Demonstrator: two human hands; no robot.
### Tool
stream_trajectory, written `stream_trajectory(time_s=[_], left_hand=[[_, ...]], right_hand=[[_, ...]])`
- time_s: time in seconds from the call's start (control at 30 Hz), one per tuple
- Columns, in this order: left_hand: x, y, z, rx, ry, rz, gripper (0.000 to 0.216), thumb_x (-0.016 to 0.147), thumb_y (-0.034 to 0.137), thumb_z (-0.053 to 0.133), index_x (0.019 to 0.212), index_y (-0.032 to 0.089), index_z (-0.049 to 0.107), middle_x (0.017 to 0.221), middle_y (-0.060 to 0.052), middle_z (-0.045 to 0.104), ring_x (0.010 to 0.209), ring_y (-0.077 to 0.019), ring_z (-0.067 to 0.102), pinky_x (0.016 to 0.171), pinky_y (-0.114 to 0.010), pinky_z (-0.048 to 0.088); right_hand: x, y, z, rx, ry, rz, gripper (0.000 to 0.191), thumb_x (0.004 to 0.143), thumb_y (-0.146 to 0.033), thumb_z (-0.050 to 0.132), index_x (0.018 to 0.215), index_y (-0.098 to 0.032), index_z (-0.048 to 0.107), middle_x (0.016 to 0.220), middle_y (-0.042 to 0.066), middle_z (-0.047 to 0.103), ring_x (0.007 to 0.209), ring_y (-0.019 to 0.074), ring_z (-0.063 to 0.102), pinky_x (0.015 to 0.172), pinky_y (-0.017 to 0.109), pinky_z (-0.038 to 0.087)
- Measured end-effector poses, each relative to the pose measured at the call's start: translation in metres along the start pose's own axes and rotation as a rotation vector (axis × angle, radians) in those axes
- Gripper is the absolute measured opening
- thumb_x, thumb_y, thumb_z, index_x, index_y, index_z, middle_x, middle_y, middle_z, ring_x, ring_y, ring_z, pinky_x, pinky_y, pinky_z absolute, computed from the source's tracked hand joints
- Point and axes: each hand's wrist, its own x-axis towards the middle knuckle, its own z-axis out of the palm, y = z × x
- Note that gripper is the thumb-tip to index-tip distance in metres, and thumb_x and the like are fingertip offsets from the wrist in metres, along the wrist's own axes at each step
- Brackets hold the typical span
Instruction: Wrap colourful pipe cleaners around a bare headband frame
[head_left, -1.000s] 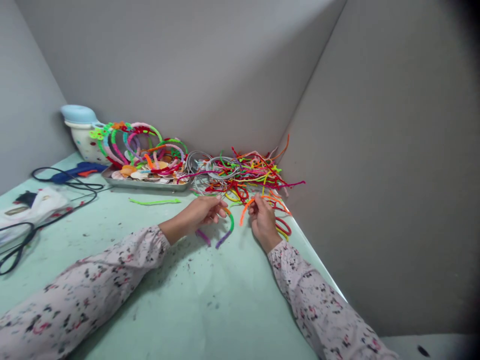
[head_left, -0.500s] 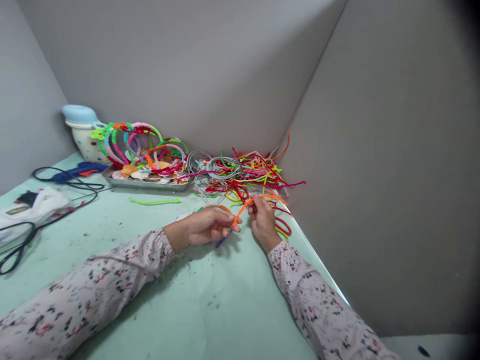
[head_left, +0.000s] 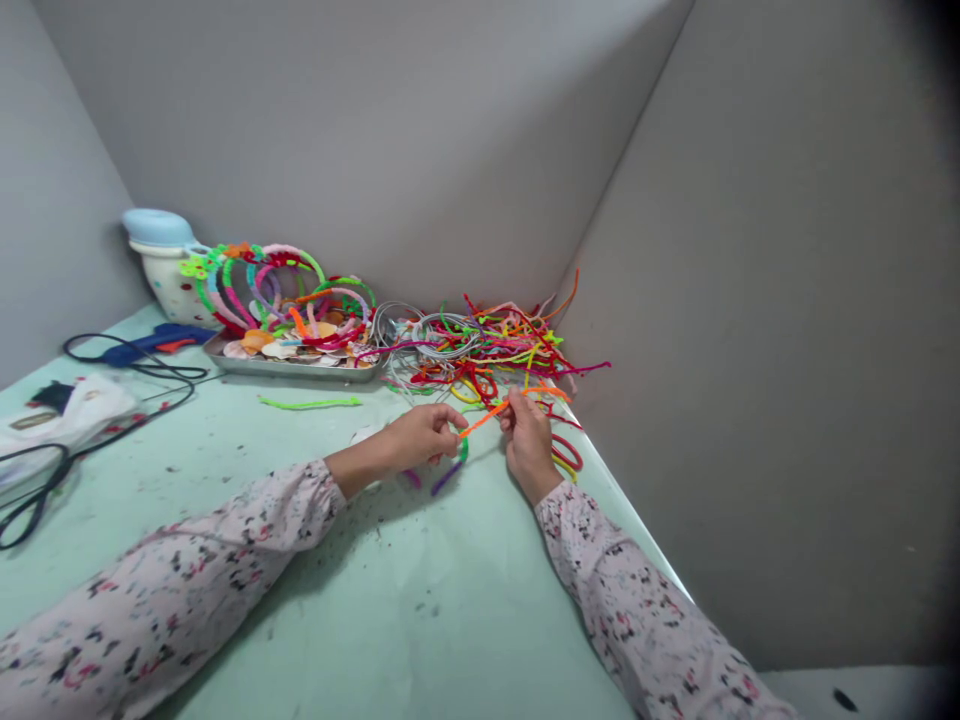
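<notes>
An orange pipe cleaner [head_left: 484,418] stretches nearly straight between my two hands. My left hand [head_left: 426,434] pinches its lower left end, fingers curled in. My right hand [head_left: 526,440] grips it further along with thumb and fingers, and the rest sticks out to the right past the knuckles. Below my left hand, partly hidden by it, a green and purple pipe-cleaner band [head_left: 448,478] rests on the table. A tangled heap of coloured pipe cleaners [head_left: 502,345] lies just beyond my hands.
A metal tray [head_left: 300,370] holds shells and several fuzzy headbands [head_left: 285,275]. Behind it stands a white container with a blue lid [head_left: 159,228]. A blue glue gun [head_left: 157,342] and black cable [head_left: 67,455] lie left. One green pipe cleaner [head_left: 309,402] lies on the table. Grey walls [head_left: 750,300] enclose the back and right.
My left hand has turned and its fingers have closed on the orange pipe cleaner's end. The strand between my hands went from bent to nearly straight. My right hand has barely moved.
</notes>
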Motion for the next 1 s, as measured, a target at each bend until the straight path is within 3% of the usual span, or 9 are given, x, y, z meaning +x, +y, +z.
stream_trajectory(time_s=[0.13,0.23,0.33,0.47,0.6,0.77,1.0], left_hand=[[-0.002,0.0,0.002,0.529,0.218,0.217,0.035,0.072,0.014,0.052,0.106,0.02,0.06,0.064,0.003,0.057,0.056,-0.0124,0.049,0.055,-0.022,0.033],[-0.004,0.0,0.003,0.823,0.321,0.196,0.038,0.076,0.015,0.05,0.111,0.021,0.061,0.08,-0.004,0.067,0.067,-0.0172,0.058,0.061,-0.025,0.035],[-0.004,-0.003,0.0,0.918,0.316,0.168,0.034,0.076,0.014,0.05,0.105,0.021,0.066,0.095,-0.008,0.069,0.078,-0.0202,0.061,0.065,-0.026,0.037],[-0.001,-0.004,-0.013,0.828,0.24,0.146,0.031,0.073,0.017,0.053,0.099,0.021,0.07,0.079,-0.005,0.069,0.066,-0.0177,0.059,0.059,-0.024,0.035],[0.001,0.003,-0.022,0.519,-0.025,0.099,0.023,0.077,0.031,0.056,0.086,0.018,0.072,0.065,-0.001,0.066,0.057,-0.0149,0.054,0.054,-0.022,0.035],[0.0,0.012,-0.015,0.253,0.02,0.122,0.03,0.077,0.042,0.059,0.086,0.016,0.069,0.082,-0.003,0.068,0.072,-0.0159,0.058,0.062,-0.022,0.04],[-0.003,0.012,-0.006,0.024,-0.017,0.047,0.024,0.075,0.038,0.061,0.068,0.016,0.056,0.057,0.003,0.054,0.049,-0.0086,0.043,0.048,-0.02,0.033]], right_hand=[[0.001,0.002,0.001,-0.039,0.037,-0.01,0.036,0.071,-0.05,0.07,0.064,-0.019,0.053,0.054,-0.007,0.048,0.045,0.0066,0.04,0.042,0.022,0.03],[-0.001,0.005,0.001,-0.057,0.04,-0.005,0.036,0.072,-0.052,0.069,0.065,-0.02,0.054,0.054,-0.007,0.049,0.045,0.0068,0.041,0.043,0.022,0.031],[-0.003,0.006,0.001,-0.064,-0.003,0.013,0.035,0.071,-0.051,0.07,0.065,-0.02,0.055,0.055,-0.006,0.051,0.046,0.0067,0.043,0.043,0.021,0.032],[-0.004,0.005,0.0,-0.106,-0.076,0.016,0.035,0.072,-0.05,0.069,0.063,-0.019,0.054,0.055,-0.006,0.052,0.047,0.0066,0.044,0.045,0.02,0.033],[-0.008,0.001,0.003,-0.112,-0.126,-0.009,0.037,0.075,-0.051,0.067,0.062,-0.02,0.051,0.054,-0.006,0.051,0.047,0.0072,0.043,0.046,0.021,0.033],[-0.022,-0.002,0.012,-0.194,-0.208,-0.055,0.038,0.077,-0.052,0.064,0.06,-0.02,0.052,0.052,-0.006,0.051,0.048,0.0086,0.044,0.05,0.023,0.035],[-0.033,-0.002,0.022,-0.15,-0.266,-0.039,0.037,0.075,-0.049,0.068,0.058,-0.02,0.052,0.05,-0.007,0.045,0.045,0.0078,0.037,0.045,0.023,0.03]])
